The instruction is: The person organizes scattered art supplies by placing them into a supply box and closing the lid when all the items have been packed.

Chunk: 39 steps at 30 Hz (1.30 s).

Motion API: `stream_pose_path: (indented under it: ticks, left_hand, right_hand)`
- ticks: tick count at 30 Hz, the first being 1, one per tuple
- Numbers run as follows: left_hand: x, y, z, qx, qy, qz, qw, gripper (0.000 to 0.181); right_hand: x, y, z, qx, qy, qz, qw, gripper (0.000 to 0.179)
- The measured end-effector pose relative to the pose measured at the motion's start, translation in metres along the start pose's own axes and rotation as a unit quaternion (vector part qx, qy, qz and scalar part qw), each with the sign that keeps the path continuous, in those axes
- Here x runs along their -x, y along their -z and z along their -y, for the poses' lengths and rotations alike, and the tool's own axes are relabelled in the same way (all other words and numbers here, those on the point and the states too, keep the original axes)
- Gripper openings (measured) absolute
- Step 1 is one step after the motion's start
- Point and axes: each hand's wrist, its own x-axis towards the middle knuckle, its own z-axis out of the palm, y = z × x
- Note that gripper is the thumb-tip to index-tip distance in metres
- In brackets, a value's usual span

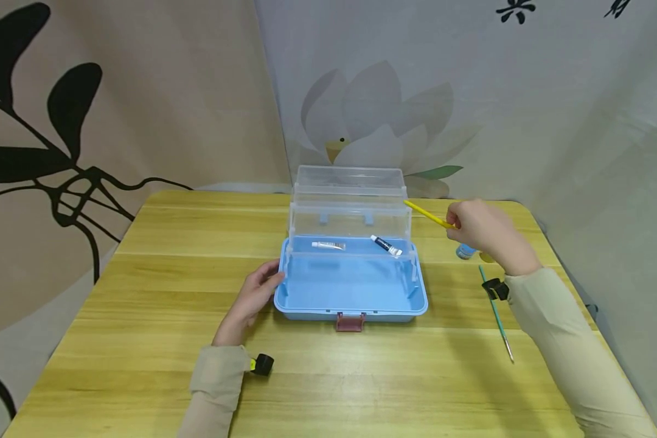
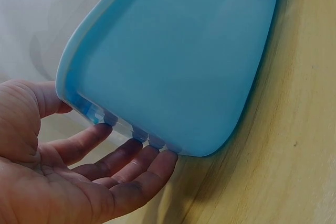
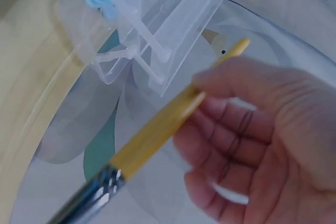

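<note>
A light blue storage box (image 1: pixel 350 289) stands on the table, its lid raised and clear trays (image 1: pixel 350 213) unfolded at the back. My left hand (image 1: pixel 257 292) holds its left end, thumb at the rim and fingertips against the outer side (image 2: pixel 142 142). My right hand (image 1: pixel 484 231) pinches a yellow-handled paintbrush (image 3: pixel 157 129) between thumb and fingers, to the right of the trays and off the table. The brush's metal ferrule (image 3: pixel 97 195) shows in the right wrist view; its bristles are out of frame. A white paint tube (image 1: pixel 328 245) and a dark paint tube (image 1: pixel 386 246) lie towards the box's back.
Under my right forearm lies a teal paintbrush (image 1: pixel 497 313). Beyond it are a small blue jar (image 1: pixel 465 251) and something yellow (image 1: pixel 486 258), mostly hidden by my right wrist. A printed cloth (image 1: pixel 197 91) hangs behind the wooden table (image 1: pixel 159 322).
</note>
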Motion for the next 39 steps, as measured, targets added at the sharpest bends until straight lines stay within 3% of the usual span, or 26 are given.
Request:
stream_pose_path:
  ticks: [6,14,21,30,39]
  left_hand:
    - [0.001,0.000,0.001,-0.002,0.000,-0.003,1.0000,0.044]
    - [0.002,-0.001,0.002,-0.003,0.004,-0.002,1.0000,0.045]
    - [0.001,0.001,0.001,-0.002,0.003,-0.001,1.0000,0.045]
    - [0.002,0.000,0.001,0.003,0.004,-0.004,1.0000,0.045]
    - [0.000,-0.001,0.000,0.002,0.013,-0.010,0.9999,0.046]
  right_hand:
    - [-0.034,0.006,0.013,0.007,0.062,-0.002,0.9981,0.006]
    - [-0.074,0.013,0.042,0.044,0.086,0.017,0.9952,0.004]
    - [-0.113,0.007,0.071,0.046,0.123,0.034,0.9908,0.008]
    - [-0.140,-0.009,0.098,0.053,0.150,0.039,0.9865,0.012]
    - [-0.155,-0.021,0.110,0.043,0.143,0.042,0.9880,0.015]
